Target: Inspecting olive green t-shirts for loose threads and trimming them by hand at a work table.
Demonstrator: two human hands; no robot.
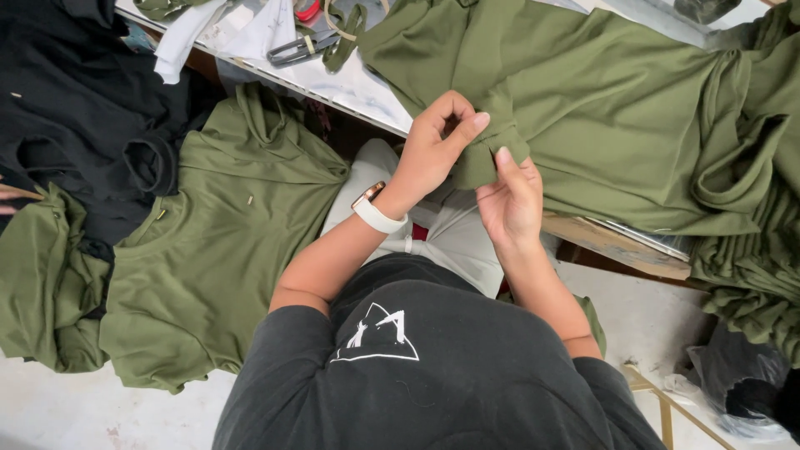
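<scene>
Pinching olive garment's cuff (492, 154), both hands.

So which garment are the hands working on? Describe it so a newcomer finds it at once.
Start at the white table across the top. The olive green garment spread over its right side hangs off the near edge, where the left hand and right hand pinch its sleeve cuff. Other green garments lie untouched on the floor.

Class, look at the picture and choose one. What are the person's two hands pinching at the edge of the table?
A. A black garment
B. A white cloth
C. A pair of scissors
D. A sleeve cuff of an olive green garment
D: the left hand and right hand both grip the sleeve cuff of the olive green garment lying on the table.
</scene>
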